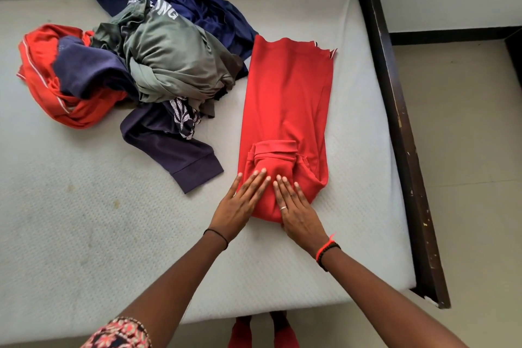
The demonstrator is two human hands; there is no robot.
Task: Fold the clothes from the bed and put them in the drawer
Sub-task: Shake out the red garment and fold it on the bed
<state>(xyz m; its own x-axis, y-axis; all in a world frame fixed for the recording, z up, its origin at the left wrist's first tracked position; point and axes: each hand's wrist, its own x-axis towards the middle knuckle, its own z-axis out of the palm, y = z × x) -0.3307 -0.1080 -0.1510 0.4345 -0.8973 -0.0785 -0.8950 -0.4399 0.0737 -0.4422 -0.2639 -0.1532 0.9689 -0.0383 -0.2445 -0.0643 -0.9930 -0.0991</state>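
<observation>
Flat hands [240, 206] on smooth red fabric [285, 93]

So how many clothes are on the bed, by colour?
Red: 2, the laid-out shirt and a crumpled top.
Grey-green: 1, a lettered shirt.
Dark blue or purple: at least 3, tangled: back heap, purple piece, long sleeve.
Total: at least 6.
</observation>
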